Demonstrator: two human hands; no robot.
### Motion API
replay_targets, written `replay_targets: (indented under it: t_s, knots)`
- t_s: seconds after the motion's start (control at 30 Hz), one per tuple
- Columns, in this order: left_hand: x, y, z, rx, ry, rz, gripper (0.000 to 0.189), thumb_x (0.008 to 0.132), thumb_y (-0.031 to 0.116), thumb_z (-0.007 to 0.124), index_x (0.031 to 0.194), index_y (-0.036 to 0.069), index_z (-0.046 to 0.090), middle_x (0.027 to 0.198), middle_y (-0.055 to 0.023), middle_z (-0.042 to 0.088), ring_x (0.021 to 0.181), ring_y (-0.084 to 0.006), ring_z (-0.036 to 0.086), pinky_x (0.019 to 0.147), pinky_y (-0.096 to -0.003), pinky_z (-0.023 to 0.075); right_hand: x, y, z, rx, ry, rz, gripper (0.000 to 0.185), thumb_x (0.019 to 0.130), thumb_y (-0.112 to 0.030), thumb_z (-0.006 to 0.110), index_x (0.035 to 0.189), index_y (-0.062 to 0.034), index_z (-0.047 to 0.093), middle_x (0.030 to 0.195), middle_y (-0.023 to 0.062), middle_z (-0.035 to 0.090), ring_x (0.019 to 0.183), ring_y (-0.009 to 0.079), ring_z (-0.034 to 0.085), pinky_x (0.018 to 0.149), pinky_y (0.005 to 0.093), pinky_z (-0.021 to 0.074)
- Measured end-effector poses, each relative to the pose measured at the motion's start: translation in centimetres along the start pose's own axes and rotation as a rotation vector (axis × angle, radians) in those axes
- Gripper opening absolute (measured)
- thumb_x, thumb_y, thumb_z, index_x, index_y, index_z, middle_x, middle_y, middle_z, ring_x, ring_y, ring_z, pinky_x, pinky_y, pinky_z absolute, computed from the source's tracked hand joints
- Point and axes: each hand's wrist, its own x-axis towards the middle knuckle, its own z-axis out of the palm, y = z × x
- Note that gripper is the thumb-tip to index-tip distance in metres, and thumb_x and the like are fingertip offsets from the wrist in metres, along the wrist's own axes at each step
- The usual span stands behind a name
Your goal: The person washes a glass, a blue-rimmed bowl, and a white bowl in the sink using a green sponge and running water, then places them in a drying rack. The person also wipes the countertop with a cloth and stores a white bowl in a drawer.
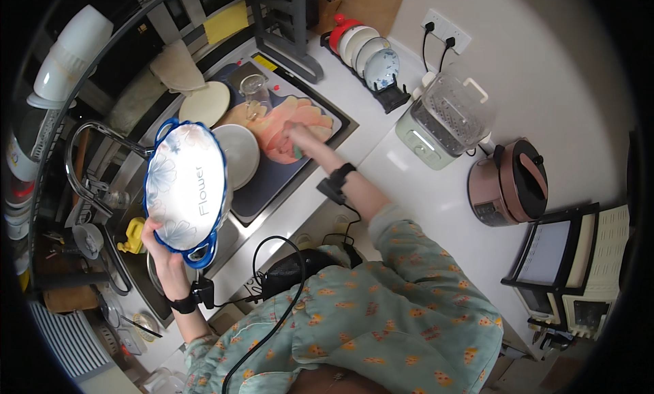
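An oval ceramic dish (186,187) with a blue rim, two loop handles, floral print and lettering is held up by my left hand (166,251), which grips its lower edge over the sink side. My right hand (297,136) is over the flower-printed drying mat (276,174), its fingers bent around or beside a small green thing (298,151), mostly hidden. Behind the dish, a white bowl (239,156) lies on the mat, with a cream round plate (205,105) farther back. Near the mat's far end is a clear glass (255,92).
A curved chrome faucet (76,159) and a yellow bottle (134,235) are at the left. A dish rack (386,100) with dishes, a green steamer (426,141) and a pink electric cooker (493,189) stand along the right wall. A grey metal stand (294,36) rises behind the mat.
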Motion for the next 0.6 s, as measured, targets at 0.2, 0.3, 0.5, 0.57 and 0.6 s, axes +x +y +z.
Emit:
replay_targets:
  t_s: [0.2, 0.3, 0.5, 0.57, 0.6]
  knots:
    - [0.8, -5.3, 8.2, -0.006, -0.104, -0.087, 0.034, 0.065, 0.017, 0.049, 0.093, 0.004, 0.060, 0.093, -0.0060, 0.063, 0.084, -0.0219, 0.059, 0.076, -0.0304, 0.0481, 1.0, -0.9, -1.9, -0.861, 0.118, -0.349, 0.021, 0.072, -0.021, 0.057, 0.085, -0.0052, 0.060, 0.080, 0.0182, 0.062, 0.080, 0.0317, 0.062, 0.071, 0.0392, 0.0490]
    - [0.5, -7.3, 10.8, -0.003, -0.125, -0.192, 0.036, 0.065, 0.018, 0.047, 0.096, 0.003, 0.059, 0.092, -0.0060, 0.063, 0.083, -0.0221, 0.059, 0.074, -0.0308, 0.0487, -0.5, -6.8, -10.4, -1.002, 0.078, -0.198, 0.030, 0.065, -0.025, 0.063, 0.082, -0.0005, 0.065, 0.087, 0.0206, 0.063, 0.088, 0.0317, 0.062, 0.073, 0.0385, 0.0492]
    - [-0.6, -10.4, 14.0, -0.031, -0.118, -0.179, 0.047, 0.063, 0.016, 0.046, 0.105, -0.001, 0.055, 0.098, -0.0107, 0.060, 0.088, -0.0252, 0.058, 0.077, -0.0330, 0.0491, 1.6, -17.3, -25.8, -1.624, 0.504, -0.356, 0.044, 0.070, -0.006, 0.058, 0.114, -0.0069, 0.057, 0.108, 0.0154, 0.059, 0.103, 0.0325, 0.054, 0.087, 0.0383, 0.0453]
    - [-0.6, -11.3, 14.5, -0.013, -0.130, -0.187, 0.049, 0.063, 0.016, 0.045, 0.108, -0.003, 0.053, 0.099, -0.0119, 0.060, 0.090, -0.0260, 0.058, 0.079, -0.0343, 0.0488, 2.7, -17.3, -27.4, -1.764, 0.495, -0.366, 0.036, 0.073, -0.010, 0.057, 0.109, -0.0093, 0.059, 0.111, 0.0128, 0.057, 0.106, 0.0315, 0.052, 0.085, 0.0400, 0.0454]
    - [-0.5, -11.6, 14.7, -0.013, -0.150, -0.200, 0.049, 0.063, 0.016, 0.045, 0.108, -0.003, 0.052, 0.100, -0.0119, 0.060, 0.089, -0.0259, 0.058, 0.080, -0.0344, 0.0487, 3.3, -16.9, -27.7, -1.849, 0.500, -0.340, 0.032, 0.075, -0.012, 0.056, 0.107, -0.0105, 0.059, 0.112, 0.0116, 0.056, 0.107, 0.0311, 0.051, 0.083, 0.0408, 0.0454]
